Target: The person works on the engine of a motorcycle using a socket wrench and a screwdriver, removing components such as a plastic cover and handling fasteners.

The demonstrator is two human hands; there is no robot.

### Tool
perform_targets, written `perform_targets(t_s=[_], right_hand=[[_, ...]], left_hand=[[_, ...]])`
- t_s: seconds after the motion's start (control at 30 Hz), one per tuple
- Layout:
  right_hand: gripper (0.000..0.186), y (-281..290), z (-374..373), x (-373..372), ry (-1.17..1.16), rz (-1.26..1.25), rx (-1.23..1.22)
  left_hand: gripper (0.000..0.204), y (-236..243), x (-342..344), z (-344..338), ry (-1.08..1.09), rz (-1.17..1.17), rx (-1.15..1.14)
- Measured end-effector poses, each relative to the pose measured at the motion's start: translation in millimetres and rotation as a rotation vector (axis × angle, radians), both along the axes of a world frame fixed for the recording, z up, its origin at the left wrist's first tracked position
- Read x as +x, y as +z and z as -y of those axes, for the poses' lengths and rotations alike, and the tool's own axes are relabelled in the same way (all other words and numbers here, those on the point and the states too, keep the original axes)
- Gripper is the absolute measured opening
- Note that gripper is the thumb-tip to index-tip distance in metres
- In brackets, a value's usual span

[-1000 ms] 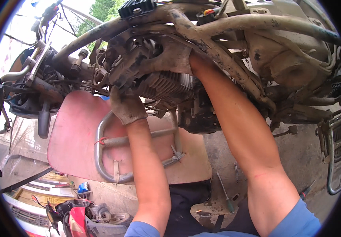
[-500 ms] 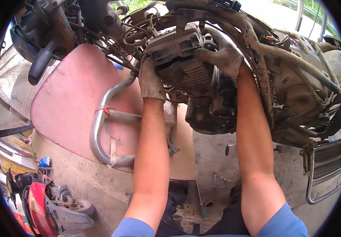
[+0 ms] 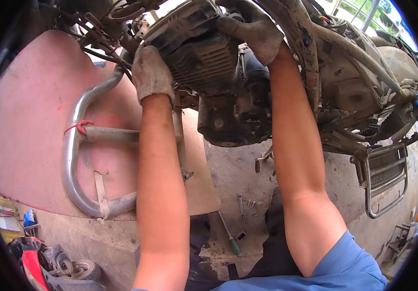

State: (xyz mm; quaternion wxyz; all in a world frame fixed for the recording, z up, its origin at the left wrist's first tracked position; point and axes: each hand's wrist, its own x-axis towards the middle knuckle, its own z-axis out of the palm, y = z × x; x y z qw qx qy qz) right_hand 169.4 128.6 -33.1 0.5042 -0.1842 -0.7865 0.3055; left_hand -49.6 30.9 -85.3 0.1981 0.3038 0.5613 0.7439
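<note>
Gripping a dark, finned engine from two sides, the person has both arms stretched out ahead, and a blue sleeve shows at the right shoulder. The left hand, in a soiled pale glove, is cupped round the engine's left edge; its fingertips go out of sight behind the casting. The right hand, gloved as well, is hooked over the other side, its thumb laid across the near face and its other fingers bent round the back, where I can't follow them. The engine sits tilted, just left of a worn frame tube of the motorcycle, with its rounded lower case above the concrete floor. I can't tell from this spot whether anything else bears its weight.

To the left, a bent metal bar stands in front of a large pink panel; a red tie is knotted round it, and a pale strap hangs at its lower bend. The left forearm crosses in front of both. Between the dark trouser legs lies a screwdriver with a green handle; near it are a slim wrench and some small metal pieces. Part of a red and grey scooter shows at the lower left.
</note>
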Motion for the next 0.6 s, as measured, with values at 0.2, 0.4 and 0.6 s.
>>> perform_targets(t_s=[0.2,0.4,0.6], right_hand=[[0.083,27.8,16.4,16.7,-0.007,0.167,-0.09],[0.075,17.0,3.1,10.2,-0.136,0.206,-0.05],[0.063,17.7,13.8,3.3,0.002,0.081,-0.167]], left_hand=[[0.03,30.2,18.0,9.3,-0.069,0.262,0.069],[0.028,14.6,0.5,11.7,0.007,-0.443,0.033],[0.034,35.8,30.1,22.7,0.096,-0.431,-0.001]])
